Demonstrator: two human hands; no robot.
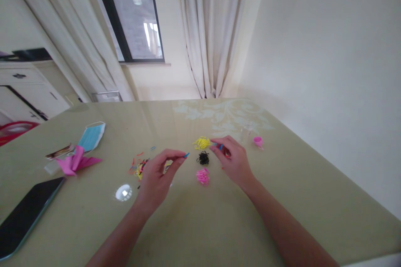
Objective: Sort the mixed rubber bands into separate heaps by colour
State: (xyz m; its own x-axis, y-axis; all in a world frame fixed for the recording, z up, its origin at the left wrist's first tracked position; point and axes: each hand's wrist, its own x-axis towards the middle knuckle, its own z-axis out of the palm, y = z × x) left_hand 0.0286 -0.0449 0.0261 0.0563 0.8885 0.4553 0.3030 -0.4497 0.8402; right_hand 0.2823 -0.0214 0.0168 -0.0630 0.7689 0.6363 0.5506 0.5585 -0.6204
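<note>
My left hand (156,181) pinches a small blue rubber band (186,155) between thumb and forefinger, above the table. Below and behind it lies a mixed heap of coloured rubber bands (139,169), partly hidden by the hand. My right hand (233,159) has thumb and forefinger close together beside a pile of yellow rubber bands (202,142); a bluish bit shows near the fingertips, too small to make out. Blue bands (221,147) and a few red ones (228,156) show partly behind this hand. Between the hands are a black pile (203,158) and a pink pile (202,176).
A pink funnel-like cup (258,142) stands at the right. At the left lie a blue face mask (90,137), a pink folded-paper shape (77,162) and a dark phone (29,212). A round reflection shines on the table (188,233). A wall borders the right side.
</note>
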